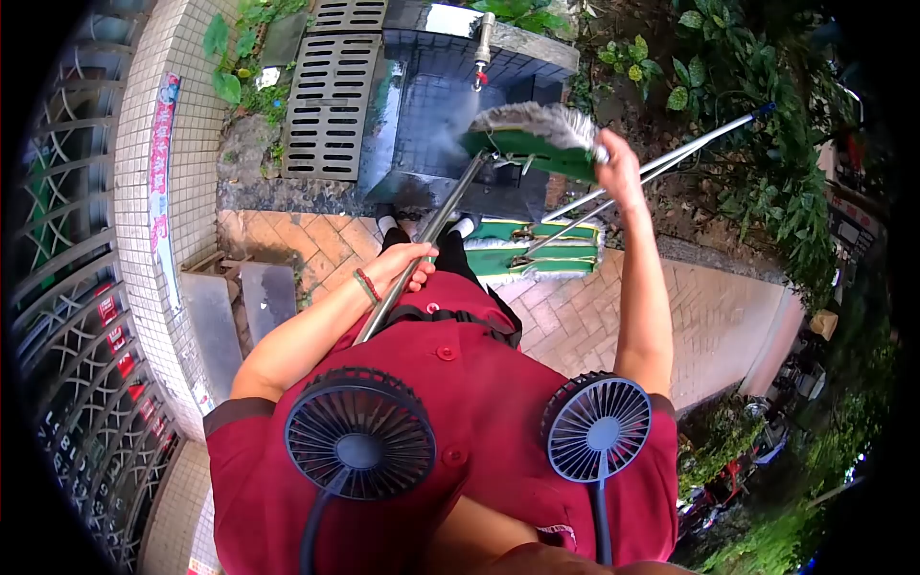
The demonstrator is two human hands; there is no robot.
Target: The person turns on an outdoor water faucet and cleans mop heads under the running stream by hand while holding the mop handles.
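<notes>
My left hand (407,268) is wrapped round the metal pole (444,213) of a flat mop. The green mop head (537,153) with its grey fringe is tilted up over a dark tiled basin (431,115). At the right end of that mop head, my right hand (618,171) grips its edge. Water sprays from a tap (479,79) with a red handle, just left of the fringe. Two more green flat mops (537,257) lie on the paving beside my feet, their poles pointing to the upper right.
A slotted drain cover (328,105) lies left of the basin. Beyond it stands a tiled wall (196,105) by a metal lattice. Grey slabs (213,321) lean at the left. Plants (757,144) grow at the right. Two fans (359,450) hang at my chest.
</notes>
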